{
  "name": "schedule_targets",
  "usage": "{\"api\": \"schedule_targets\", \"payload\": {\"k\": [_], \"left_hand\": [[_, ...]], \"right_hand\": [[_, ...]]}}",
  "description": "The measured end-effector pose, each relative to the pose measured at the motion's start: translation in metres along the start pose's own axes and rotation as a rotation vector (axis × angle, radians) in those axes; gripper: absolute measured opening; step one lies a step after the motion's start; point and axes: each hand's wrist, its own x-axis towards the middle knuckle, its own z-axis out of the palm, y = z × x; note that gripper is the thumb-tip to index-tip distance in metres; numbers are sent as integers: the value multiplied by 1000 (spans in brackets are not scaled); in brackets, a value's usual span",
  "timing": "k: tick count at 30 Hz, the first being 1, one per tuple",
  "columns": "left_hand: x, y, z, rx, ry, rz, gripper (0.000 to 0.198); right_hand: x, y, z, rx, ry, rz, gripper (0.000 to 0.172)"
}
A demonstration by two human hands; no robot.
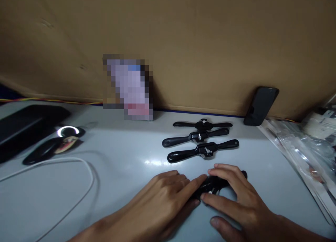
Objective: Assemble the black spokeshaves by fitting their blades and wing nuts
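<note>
A black metal spokeshave (210, 186) lies low over the table near its front, partly covered by both hands. My left hand (170, 189) is closed round its left handle, with the index finger stretched along it and the thumb below. Over the middle and right handle, my right hand (238, 200) has its fingers spread, fingertips at the tool's body and the thumb apart from it. Just beyond, three similar spokeshaves lie in a row: a near one (204, 151), a middle one (196, 137) and a far one (202, 124). Silvery parts show at their centres.
A smartphone (261, 105) leans on the cardboard wall (199, 49). Plastic-wrapped items (307, 158) lie at the right. On the left are a white cable (89, 172), a dark object with a glowing ring (68, 131) and a black case (28, 126). A pixelated item (131, 88) stands behind.
</note>
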Motion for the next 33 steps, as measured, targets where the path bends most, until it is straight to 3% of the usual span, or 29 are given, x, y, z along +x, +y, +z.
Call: {"api": "schedule_targets", "payload": {"k": [5,10,14,19,25,29,33], "left_hand": [[-1,0,0,20,17,9,32],[-3,-1,1,34,18,1,31],[-4,0,2,55,30,-1,33],[-2,1,0,40,25,3,29],[0,0,-2,32,34,21,30],[-1,0,-1,34,29,13,30],[0,1,0,16,20,11,30]], "right_hand": [[-2,-2,1,8,120,60,20],[-1,-1,7,-36,129,77,21],[-2,0,8,-35,159,123,10],[-4,1,6,-87,64,43,41],[-3,1,8,-63,47,116,16],[-2,2,8,-24,22,107,30],[-2,5,8,-12,17,88,21]]}}
